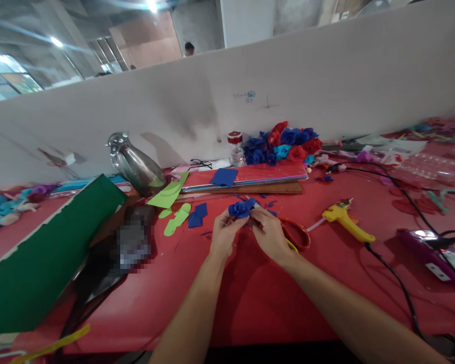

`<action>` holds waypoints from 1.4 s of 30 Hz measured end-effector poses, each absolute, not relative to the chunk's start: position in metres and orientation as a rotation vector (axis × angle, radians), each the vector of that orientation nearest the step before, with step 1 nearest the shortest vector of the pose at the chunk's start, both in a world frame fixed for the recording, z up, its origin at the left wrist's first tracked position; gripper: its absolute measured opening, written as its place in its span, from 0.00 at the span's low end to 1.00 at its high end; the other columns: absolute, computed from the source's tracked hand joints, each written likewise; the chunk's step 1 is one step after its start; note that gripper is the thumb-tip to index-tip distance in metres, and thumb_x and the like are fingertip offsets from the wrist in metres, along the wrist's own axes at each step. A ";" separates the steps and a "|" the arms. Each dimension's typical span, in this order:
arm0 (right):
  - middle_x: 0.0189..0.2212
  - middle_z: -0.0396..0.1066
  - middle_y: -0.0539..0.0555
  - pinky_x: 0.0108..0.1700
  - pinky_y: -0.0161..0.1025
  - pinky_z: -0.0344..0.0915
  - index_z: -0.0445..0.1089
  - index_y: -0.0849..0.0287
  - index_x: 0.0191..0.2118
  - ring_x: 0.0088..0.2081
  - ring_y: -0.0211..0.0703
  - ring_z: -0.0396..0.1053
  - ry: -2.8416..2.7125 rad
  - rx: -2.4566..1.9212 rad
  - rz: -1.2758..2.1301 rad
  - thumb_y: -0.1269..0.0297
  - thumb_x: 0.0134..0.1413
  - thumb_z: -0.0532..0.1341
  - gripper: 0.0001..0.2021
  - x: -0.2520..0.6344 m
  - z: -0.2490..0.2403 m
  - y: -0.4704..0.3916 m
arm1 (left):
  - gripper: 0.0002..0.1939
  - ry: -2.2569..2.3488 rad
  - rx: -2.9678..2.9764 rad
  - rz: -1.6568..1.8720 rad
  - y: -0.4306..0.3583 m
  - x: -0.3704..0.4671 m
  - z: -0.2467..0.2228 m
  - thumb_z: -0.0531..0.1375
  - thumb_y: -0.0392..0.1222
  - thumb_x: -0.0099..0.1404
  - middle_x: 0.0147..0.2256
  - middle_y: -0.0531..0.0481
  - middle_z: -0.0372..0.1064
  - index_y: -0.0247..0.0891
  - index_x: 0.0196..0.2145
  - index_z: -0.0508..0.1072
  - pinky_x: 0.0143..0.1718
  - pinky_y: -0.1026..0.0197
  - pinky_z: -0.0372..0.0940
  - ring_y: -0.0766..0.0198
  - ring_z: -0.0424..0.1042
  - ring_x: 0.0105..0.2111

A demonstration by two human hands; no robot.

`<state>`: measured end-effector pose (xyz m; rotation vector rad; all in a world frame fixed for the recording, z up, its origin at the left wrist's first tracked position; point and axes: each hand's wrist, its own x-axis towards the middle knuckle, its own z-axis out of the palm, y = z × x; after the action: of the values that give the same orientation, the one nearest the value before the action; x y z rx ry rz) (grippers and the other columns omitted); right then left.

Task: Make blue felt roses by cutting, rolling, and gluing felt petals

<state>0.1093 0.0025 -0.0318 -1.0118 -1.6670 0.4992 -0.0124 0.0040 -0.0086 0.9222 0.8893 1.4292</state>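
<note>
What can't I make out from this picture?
Head view:
Underside of the blue flower: hidden by the left hand and right hand.
Middle of the scissors: behind the right hand.
Wall writing: too small to read.
Green board: cut off by the left edge.

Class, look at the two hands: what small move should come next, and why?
Probably a gentle press by the right hand on the near edge of the blue flower: its fingertips are already at that side, the left hand steadies the other, and the yellow glue gun lies on the table unheld.
</note>
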 end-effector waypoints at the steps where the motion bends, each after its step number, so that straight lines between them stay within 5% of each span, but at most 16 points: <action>1: 0.36 0.76 0.57 0.42 0.43 0.69 0.73 0.57 0.33 0.38 0.47 0.72 -1.666 -0.992 0.493 0.75 0.53 0.54 0.11 0.109 -0.033 0.003 | 0.12 0.902 0.979 1.438 0.004 -0.013 -0.009 0.73 0.41 0.41 0.29 0.51 0.76 0.39 0.26 0.79 0.43 0.59 0.66 0.64 0.72 0.33; 10: 0.30 0.73 0.52 0.40 0.40 0.67 0.70 0.56 0.29 0.35 0.44 0.71 -1.577 -0.854 0.561 0.78 0.43 0.52 0.13 0.108 -0.034 0.003 | 0.04 0.945 1.300 1.482 0.002 -0.020 -0.012 0.70 0.39 0.47 0.33 0.49 0.72 0.39 0.23 0.79 0.44 0.61 0.64 0.62 0.70 0.37; 18: 0.21 0.65 0.49 0.28 0.36 0.58 0.67 0.56 0.24 0.24 0.40 0.60 -1.559 -0.979 0.759 0.72 0.47 0.53 0.08 0.103 -0.031 0.000 | 0.04 0.993 1.335 1.463 0.002 -0.019 -0.011 0.68 0.40 0.52 0.31 0.51 0.72 0.40 0.28 0.81 0.42 0.61 0.63 0.64 0.68 0.34; 26: 0.21 0.65 0.49 0.29 0.37 0.59 0.66 0.56 0.25 0.24 0.39 0.59 -1.549 -1.024 0.834 0.66 0.51 0.54 0.08 0.100 -0.031 -0.002 | 0.07 0.978 1.037 1.444 0.000 -0.011 -0.009 0.69 0.39 0.47 0.31 0.52 0.75 0.41 0.28 0.81 0.46 0.59 0.63 0.64 0.71 0.35; 42: 0.22 0.70 0.49 0.27 0.35 0.61 0.70 0.56 0.27 0.24 0.38 0.64 -1.497 -1.051 0.835 0.63 0.53 0.56 0.08 0.103 -0.028 0.000 | 0.13 0.924 0.692 1.317 0.007 -0.017 -0.010 0.73 0.37 0.38 0.26 0.52 0.75 0.36 0.25 0.78 0.35 0.65 0.63 0.68 0.70 0.27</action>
<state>0.1029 -0.0001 -0.0284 -1.0512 -1.4971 0.8351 -0.0170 0.0068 -0.0103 0.6921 0.9236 1.3169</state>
